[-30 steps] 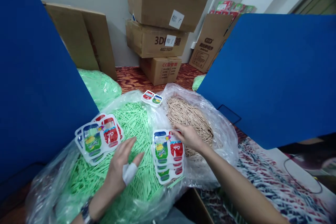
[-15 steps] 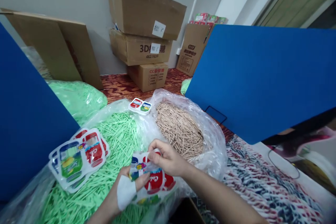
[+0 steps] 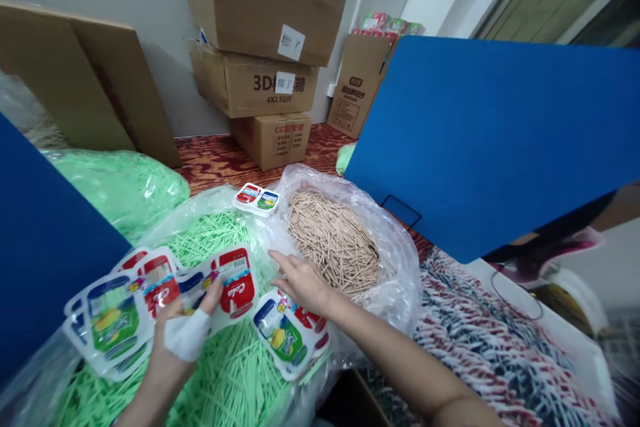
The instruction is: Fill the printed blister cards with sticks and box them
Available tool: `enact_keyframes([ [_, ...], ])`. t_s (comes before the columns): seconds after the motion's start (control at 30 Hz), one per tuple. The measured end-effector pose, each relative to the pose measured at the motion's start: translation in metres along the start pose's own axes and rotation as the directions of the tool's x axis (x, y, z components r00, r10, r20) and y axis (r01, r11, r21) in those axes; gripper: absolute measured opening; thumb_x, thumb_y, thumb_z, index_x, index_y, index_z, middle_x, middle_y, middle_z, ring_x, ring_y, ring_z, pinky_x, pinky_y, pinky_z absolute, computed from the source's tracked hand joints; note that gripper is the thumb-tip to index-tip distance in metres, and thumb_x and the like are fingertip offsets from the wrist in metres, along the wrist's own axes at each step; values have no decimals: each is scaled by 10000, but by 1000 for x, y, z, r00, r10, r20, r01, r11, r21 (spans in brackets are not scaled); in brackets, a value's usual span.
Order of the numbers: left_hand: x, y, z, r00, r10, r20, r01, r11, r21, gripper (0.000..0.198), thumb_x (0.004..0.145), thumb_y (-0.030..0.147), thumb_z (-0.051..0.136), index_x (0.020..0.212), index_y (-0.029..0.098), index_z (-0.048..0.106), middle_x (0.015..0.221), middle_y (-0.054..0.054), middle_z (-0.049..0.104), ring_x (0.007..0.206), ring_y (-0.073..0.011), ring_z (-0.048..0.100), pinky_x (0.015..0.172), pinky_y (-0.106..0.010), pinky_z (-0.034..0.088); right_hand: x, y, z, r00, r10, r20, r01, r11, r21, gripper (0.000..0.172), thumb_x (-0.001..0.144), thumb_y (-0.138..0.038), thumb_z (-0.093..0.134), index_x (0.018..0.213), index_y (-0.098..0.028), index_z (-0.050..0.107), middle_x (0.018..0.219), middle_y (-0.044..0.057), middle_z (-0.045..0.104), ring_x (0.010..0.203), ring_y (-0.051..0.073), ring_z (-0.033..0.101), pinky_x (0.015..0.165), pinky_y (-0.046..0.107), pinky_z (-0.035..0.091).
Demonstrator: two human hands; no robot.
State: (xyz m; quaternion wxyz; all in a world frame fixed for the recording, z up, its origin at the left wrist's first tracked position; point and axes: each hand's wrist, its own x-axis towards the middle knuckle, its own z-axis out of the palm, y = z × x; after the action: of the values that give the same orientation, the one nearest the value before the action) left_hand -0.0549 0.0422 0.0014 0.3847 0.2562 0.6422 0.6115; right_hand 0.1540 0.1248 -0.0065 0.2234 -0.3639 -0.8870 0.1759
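Observation:
My left hand (image 3: 180,333), with a white patch at the thumb base, is closed on a twin candy pack (image 3: 235,283) with a red Cola half. That pack is held beside a stack of similar packs (image 3: 113,323), which lies at the left on green sticks (image 3: 225,373) in a clear bag. My right hand (image 3: 305,283) has its fingers apart and appears to hold nothing. Just below it, more twin packs (image 3: 285,337) with Cola and green-and-blue lemon halves rest at the bag's edge. Another pack (image 3: 257,199) lies farther back between the bags.
Brown sticks (image 3: 333,243) fill a second clear bag at centre right. Blue panels (image 3: 490,140) stand on both sides. Stacked cartons (image 3: 265,7) are against the wall, beside flattened cardboard (image 3: 90,80). A patterned woven cloth (image 3: 480,347) lies at the right.
My left hand has moved left with a pack, close to the stack. The right hand has let go of the pack and its fingers have opened. The view has shifted slightly.

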Motion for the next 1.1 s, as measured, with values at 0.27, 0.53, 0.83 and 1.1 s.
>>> enact_keyframes([
  [0.27,-23,5,11,891,-17,455,-92,972,217,213,572,332,782,527,163,659,553,-2,684,616,-229,659,578,-278,554,13,-35,-41,973,-202,-114,225,944,242,361,904,-488,460,1050,-178,573,879,47,640,778,132,600,719,256,476],
  [0.53,-31,-10,18,827,73,557,-241,941,236,254,690,310,702,523,152,594,517,8,569,557,-167,528,564,-243,481,11,-48,-37,899,-430,-83,437,885,162,328,952,-365,398,769,-167,586,683,40,642,653,127,578,668,248,461],
  [0.83,-31,-9,21,849,-89,522,-51,968,248,211,686,329,705,635,130,655,593,-12,625,578,-169,544,570,-252,470,14,-35,-39,970,-234,-71,244,944,223,405,885,-470,513,611,-173,532,559,-18,520,526,86,484,509,201,345],
  [1.1,-36,-4,30,735,-72,675,13,996,92,162,689,252,715,639,121,634,559,15,565,539,-121,495,541,-220,437,19,-42,-35,977,-203,-63,213,941,262,435,874,-487,529,578,-169,522,550,-13,526,522,82,482,514,208,326],
])
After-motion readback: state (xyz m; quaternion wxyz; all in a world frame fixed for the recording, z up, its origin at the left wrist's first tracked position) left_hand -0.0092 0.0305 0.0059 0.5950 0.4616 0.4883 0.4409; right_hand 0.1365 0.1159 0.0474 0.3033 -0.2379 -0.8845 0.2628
